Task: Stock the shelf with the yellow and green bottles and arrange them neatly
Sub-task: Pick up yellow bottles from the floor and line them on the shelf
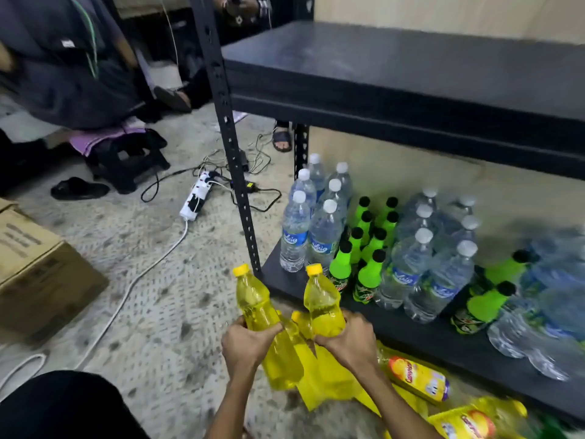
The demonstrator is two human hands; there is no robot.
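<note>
low beside the black shelf's bottom board (411,332), the left hand (245,342) has its fingers wrapped round one yellow bottle (253,299) and the right hand (348,337) grips a second yellow bottle (323,304), both caps up over the floor (158,312). green bottles (367,274) stand on the board between water bottles (294,232).

The water bottles (294,237) carry blue labels reading roughly "Laiq", the lying yellow bottle (418,377) shows something like "Canvita", and the cardboard box (38,267) print is too blurred to read.
</note>
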